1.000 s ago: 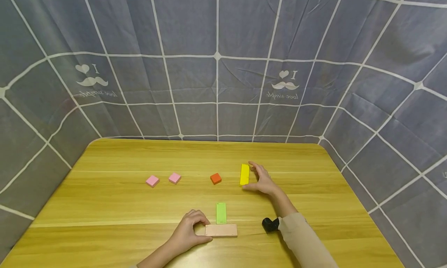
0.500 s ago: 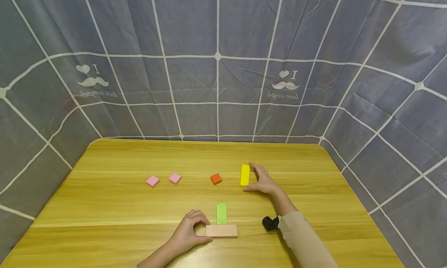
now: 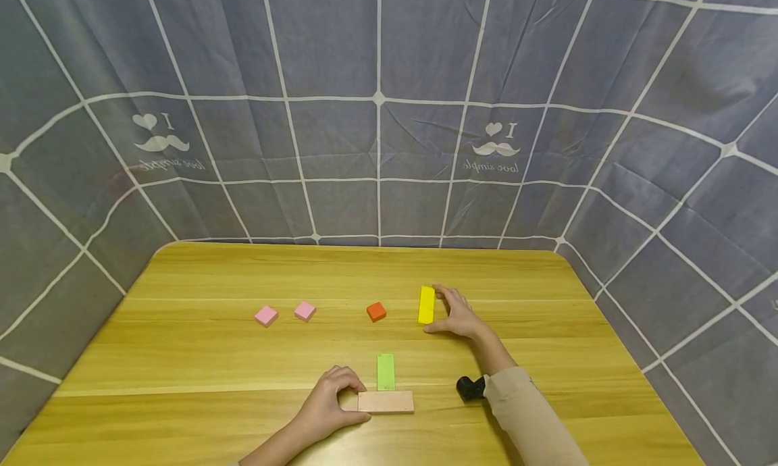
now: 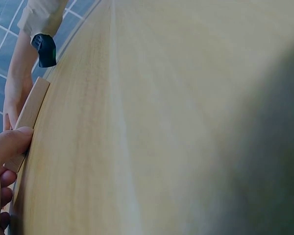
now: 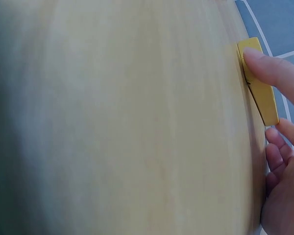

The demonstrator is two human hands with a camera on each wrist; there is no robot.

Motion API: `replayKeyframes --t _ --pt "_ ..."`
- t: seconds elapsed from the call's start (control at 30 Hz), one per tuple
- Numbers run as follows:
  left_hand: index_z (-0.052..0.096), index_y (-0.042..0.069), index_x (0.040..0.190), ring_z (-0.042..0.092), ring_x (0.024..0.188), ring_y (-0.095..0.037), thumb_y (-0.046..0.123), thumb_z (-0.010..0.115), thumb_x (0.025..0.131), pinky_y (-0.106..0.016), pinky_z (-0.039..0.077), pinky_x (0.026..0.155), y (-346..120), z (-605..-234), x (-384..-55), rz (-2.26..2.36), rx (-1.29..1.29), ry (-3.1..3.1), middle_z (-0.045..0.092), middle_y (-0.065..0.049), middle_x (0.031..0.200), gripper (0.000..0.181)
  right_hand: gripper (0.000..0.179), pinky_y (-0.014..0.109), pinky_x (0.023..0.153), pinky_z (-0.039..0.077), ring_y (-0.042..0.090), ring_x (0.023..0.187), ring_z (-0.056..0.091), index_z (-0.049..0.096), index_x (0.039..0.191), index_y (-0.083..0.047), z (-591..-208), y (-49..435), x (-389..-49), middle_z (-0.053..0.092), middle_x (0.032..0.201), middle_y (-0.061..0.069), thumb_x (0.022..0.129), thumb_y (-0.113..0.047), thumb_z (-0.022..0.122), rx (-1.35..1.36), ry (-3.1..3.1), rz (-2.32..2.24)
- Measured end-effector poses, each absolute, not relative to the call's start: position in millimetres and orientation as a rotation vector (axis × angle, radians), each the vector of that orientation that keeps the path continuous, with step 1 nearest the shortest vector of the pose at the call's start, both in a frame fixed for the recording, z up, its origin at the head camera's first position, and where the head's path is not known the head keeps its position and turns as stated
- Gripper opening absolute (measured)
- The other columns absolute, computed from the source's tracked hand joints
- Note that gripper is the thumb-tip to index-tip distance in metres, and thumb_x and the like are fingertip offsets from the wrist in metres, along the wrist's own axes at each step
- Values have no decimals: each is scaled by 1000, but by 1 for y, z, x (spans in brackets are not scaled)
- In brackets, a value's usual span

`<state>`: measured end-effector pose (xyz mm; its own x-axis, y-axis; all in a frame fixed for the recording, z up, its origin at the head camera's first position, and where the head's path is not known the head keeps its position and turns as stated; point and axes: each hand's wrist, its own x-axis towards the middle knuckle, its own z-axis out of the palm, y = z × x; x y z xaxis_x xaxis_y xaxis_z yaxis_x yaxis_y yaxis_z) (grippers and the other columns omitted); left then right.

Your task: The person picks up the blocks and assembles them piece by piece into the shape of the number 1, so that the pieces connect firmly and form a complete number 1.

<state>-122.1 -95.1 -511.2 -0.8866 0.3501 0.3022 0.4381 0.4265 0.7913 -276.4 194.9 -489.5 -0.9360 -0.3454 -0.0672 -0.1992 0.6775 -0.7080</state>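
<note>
A plain wooden block (image 3: 385,402) lies lengthwise at the front of the table, and the left hand (image 3: 325,405) pinches its left end between thumb and fingers. In the left wrist view the thumb presses the long side of this block (image 4: 33,105). Farther back on the right, a long yellow block (image 3: 427,305) lies front to back. The right hand (image 3: 458,317) spans it, thumb at the near end and fingertips at the far end. The right wrist view has the thumb over the yellow block (image 5: 262,95) and a fingertip at its other end. A flat green block (image 3: 385,371) lies right behind the wooden one.
An orange square block (image 3: 376,311) lies left of the yellow one. Two pink square blocks (image 3: 265,316) are farther left. A black camera (image 3: 470,389) sits at the right wrist. Grey checked curtain (image 3: 340,142) encloses the wooden table (image 3: 200,358) at the back and sides.
</note>
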Motion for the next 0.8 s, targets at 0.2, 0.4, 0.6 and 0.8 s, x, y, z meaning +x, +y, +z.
replayKeyframes --t 0.2,0.4,0.6,0.8 --pt "63 21 81 46 81 -4 22 85 59 -31 41 80 -95 -512 -122 -1468 -717 -2572 56 18 84 30 97 54 95 25 34 118 31 28 142 -10 -490 195 -277 40 128 14 64 -33 82 -455 2705 -1112" --pt "63 21 80 46 81 -4 21 85 59 -29 41 78 -95 -512 -122 -1472 -718 -2566 56 18 83 30 96 53 96 25 35 118 31 30 140 -9 -491 195 -276 40 127 15 64 -32 83 -450 2699 -1150" --pt "63 20 80 47 81 -4 19 85 58 -27 42 76 -94 -512 -122 -1466 -723 -2550 56 17 82 31 95 50 97 27 33 115 34 31 137 -6 -494 195 -277 40 123 16 62 -27 85 -419 2668 -1237" --pt "63 20 80 47 80 -4 19 85 57 -27 41 76 -94 -512 -121 -1462 -728 -2540 56 18 82 32 93 45 93 31 30 105 37 31 134 -1 -494 194 -277 41 114 15 60 -21 86 -420 2645 -1331"
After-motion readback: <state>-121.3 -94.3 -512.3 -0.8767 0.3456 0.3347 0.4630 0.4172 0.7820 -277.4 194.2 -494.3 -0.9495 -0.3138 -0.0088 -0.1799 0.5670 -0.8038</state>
